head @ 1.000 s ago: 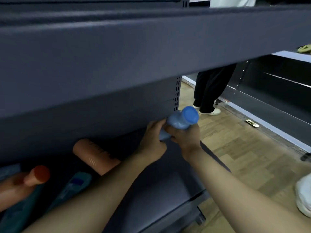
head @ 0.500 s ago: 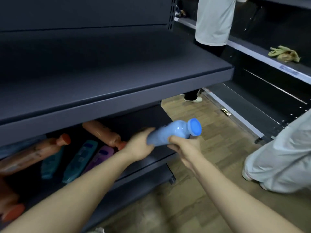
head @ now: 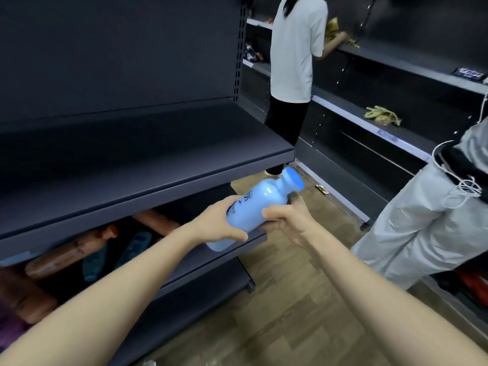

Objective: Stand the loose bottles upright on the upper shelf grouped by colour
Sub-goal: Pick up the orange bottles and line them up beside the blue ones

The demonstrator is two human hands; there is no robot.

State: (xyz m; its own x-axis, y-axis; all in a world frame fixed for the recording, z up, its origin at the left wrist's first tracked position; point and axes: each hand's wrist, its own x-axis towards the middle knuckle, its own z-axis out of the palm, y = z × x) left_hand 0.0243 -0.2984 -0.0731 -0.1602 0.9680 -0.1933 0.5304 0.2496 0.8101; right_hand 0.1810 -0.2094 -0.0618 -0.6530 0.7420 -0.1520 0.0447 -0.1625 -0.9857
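Since a moment ago I have raised the blue bottle (head: 257,208) from the lower shelf (head: 216,256) to just below the upper shelf (head: 148,157) edge, cap tilted up-right. My left hand (head: 215,224) grips its base; my right hand (head: 287,221) grips its body.

There is one blue bottle (head: 257,207), with three orange bottles (head: 71,254), two teal bottles (head: 93,262) and two other people (head: 293,48) in view.

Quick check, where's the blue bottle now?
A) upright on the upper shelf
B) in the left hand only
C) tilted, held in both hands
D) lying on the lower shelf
C: the left hand and right hand both grip the tilted blue bottle in front of the upper shelf.
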